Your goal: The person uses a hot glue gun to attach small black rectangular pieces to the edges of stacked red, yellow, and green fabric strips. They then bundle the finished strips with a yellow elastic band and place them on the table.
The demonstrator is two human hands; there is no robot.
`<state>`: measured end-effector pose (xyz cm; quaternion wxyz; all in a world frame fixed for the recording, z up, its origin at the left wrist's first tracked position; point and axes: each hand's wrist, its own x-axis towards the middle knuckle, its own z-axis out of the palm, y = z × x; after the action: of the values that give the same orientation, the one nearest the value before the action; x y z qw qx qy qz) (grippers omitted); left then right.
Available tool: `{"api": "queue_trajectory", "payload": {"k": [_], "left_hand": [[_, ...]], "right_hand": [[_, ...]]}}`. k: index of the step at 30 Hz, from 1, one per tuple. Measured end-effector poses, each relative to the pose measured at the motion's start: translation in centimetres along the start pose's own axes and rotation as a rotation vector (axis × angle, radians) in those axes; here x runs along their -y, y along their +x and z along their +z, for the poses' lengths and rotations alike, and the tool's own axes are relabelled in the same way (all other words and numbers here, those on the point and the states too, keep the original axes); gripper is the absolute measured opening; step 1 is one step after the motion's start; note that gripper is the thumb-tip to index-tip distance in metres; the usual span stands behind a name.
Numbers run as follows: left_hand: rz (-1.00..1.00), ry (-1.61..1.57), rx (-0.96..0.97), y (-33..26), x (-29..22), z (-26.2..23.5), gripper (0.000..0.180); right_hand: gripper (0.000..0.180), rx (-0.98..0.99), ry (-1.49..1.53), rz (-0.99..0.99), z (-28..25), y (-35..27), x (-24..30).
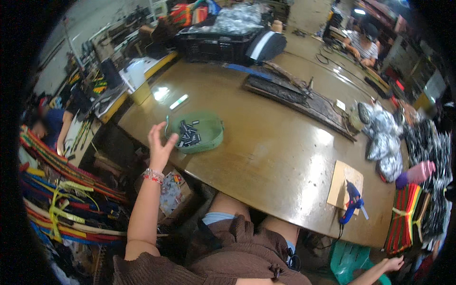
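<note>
My left hand (161,146) is raised at the near left edge of the table, fingers spread and nothing in them. Just right of it stands a green plastic basket (211,141) with small dark rectangular pieces (190,134) heaped on its left side. Far over at the lower right, my right hand (393,264) reaches out low beside the table, its fingers curled together. Whatever it may hold is too small to make out. Above that hand a tied bundle of red, yellow, green and black striped straps (403,219) hangs over the table's corner.
A blue glue gun (351,203) rests on cardboard (336,183) at the right. Behind it are silver plastic-wrapped bundles (384,137) and a pink bottle (420,172). A long dark tray (294,102) crosses the table (256,161). A green chair (349,263) stands below. Co-workers sit left and far right.
</note>
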<state>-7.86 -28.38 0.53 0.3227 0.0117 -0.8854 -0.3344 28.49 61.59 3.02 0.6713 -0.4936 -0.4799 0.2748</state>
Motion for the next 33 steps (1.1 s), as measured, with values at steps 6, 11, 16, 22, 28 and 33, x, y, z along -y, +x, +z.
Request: {"api": "queue_trajectory", "payload": {"k": [6, 11, 16, 22, 28, 33], "left_hand": [[0.035, -0.137, 0.182, -1.6, -2.5, 0.7, 0.031], [0.326, -0.213, 0.052, -3.1, -4.0, 1.3, 0.032], [0.337, -0.237, 0.019, -4.4, -3.6, 1.1, 0.031], [0.364, -0.243, 0.005, -4.7, -2.9, 0.9, 0.032], [0.422, -0.242, -0.038, -4.6, -3.0, 1.5, 0.034], [0.389, -0.238, 0.009, -4.2, -3.3, 1.5, 0.033]], "right_hand": [[0.061, 0.562, 0.713, -0.552, -1.6, -23.1, 22.3], [0.055, 1.179, 0.963, -0.813, -3.8, -37.9, 29.2], [0.049, 1.639, 1.005, -0.841, -6.0, -46.3, 28.6], [0.042, 1.849, 1.050, -0.839, -7.5, -49.1, 27.6], [0.035, 1.888, 1.060, -0.880, -7.4, -49.6, 27.0], [0.029, 1.905, 1.046, -0.901, -7.0, -49.9, 27.1]]}}
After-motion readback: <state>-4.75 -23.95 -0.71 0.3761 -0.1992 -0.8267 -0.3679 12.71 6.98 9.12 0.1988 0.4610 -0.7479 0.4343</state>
